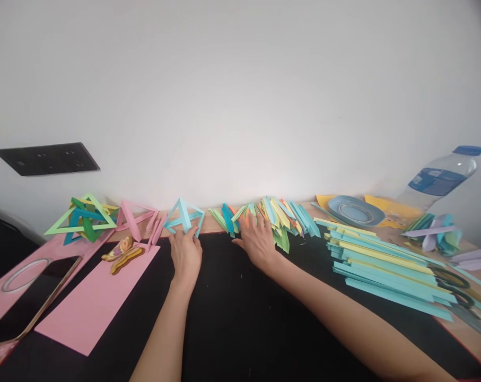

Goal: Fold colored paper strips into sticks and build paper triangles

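At the far side of the black mat (228, 307), my left hand (185, 254) has its fingers bent round the near lower edge of a light blue paper pyramid frame (181, 212). The pyramid stands upright, and its near base is partly hidden by my fingers. My right hand (258, 241) lies palm down with fingers spread, touching a row of short folded paper strips (282, 212) in green, blue, yellow and orange. It covers part of that row. Left of the pyramid stand a pink paper frame (131, 217) and a cluster of green and blue paper frames (89, 220).
On the left lie a phone (35, 297), a pink paper sheet (93, 302) and a yellow-brown butterfly-shaped item (123, 254). To the right are long paper strips (383, 265), scissors (457, 292), a blue dish (355, 211) and a water bottle (439, 180). A white wall (240, 106) rises behind.
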{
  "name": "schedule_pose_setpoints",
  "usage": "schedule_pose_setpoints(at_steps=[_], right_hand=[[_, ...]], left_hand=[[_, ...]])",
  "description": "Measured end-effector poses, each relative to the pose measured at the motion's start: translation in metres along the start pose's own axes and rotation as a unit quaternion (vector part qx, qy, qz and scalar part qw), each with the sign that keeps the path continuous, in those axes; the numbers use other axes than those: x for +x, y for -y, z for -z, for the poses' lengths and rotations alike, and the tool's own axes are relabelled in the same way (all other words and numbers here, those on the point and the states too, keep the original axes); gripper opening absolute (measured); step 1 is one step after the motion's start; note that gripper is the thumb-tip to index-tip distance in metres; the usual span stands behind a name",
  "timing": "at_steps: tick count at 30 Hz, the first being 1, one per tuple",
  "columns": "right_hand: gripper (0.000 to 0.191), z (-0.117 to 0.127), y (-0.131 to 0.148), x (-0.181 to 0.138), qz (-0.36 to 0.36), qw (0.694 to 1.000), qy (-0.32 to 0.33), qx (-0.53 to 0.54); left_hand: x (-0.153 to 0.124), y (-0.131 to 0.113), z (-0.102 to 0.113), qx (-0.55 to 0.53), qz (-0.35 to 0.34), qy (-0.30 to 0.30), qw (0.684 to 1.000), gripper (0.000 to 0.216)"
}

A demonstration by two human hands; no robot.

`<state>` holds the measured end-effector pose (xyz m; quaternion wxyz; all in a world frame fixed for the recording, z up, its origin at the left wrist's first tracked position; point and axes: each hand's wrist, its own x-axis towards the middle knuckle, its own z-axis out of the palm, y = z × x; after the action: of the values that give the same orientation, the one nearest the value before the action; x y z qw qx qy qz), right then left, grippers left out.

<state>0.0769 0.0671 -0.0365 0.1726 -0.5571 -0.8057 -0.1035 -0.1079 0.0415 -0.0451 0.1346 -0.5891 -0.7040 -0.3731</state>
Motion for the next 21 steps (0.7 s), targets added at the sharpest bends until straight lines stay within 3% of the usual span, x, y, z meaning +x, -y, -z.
schedule_pose_setpoints(at_steps=[2,4,8,13,17,21], right_hand=[[0.036,-0.002,-0.006,-0.007,-0.011,1.0,0.019,0.002],[0.032,-0.008,-0.009,-0.009,0.027,0.999,0.016,0.01],[0.043,-0.019,-0.008,0.003,0.085,0.996,-0.01,0.01],[0.072,-0.025,-0.004,0.031,0.125,0.991,-0.039,-0.012],[0.058,-0.027,-0.004,0.043,0.156,0.987,-0.005,-0.021],[0.06,-0.02,-0.009,0.027,0.143,0.989,-0.025,0.005]], left_hand=[[-0.001,-0.003,0.002,0.013,0.006,0.038,0.999,0.033],[0.0,-0.006,0.002,0.03,0.008,0.094,0.995,0.033],[0.002,-0.009,0.0,0.024,-0.028,0.16,0.986,0.035],[0.005,-0.009,-0.003,0.026,-0.05,0.173,0.983,0.035],[0.006,-0.007,0.001,0.06,-0.019,0.15,0.987,0.037],[0.005,-0.007,0.0,0.067,-0.037,0.169,0.983,0.038]])
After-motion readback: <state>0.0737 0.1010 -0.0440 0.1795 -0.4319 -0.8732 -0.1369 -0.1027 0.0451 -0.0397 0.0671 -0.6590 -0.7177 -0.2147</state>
